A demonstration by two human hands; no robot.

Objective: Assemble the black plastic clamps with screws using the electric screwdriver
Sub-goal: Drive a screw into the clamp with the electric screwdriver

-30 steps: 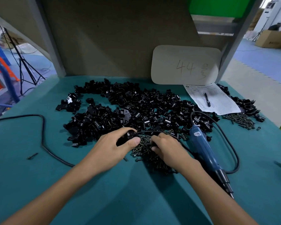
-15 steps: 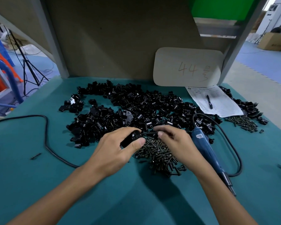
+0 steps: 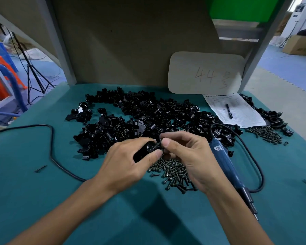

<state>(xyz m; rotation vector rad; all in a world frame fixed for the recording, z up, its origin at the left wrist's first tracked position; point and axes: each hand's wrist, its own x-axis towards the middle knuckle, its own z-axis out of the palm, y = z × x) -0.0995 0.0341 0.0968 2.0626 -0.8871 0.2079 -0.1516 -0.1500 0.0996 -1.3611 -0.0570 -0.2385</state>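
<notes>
While left hand [image 3: 129, 165] grips clamp [image 3: 147, 149] — right hand [image 3: 189, 154] pinches its end.

"44" + a handwritten char on beige board [image 3: 206, 73]

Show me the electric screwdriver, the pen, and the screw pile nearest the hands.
electric screwdriver [image 3: 224, 162], head view, middle of its blue body.
pen [image 3: 228, 111], head view, mid-barrel.
screw pile [image 3: 173, 174], head view, centre of the heap.

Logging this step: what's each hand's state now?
Left hand: closed on a black clamp.
Right hand: pinching what looks like a screw at the clamp.
</notes>
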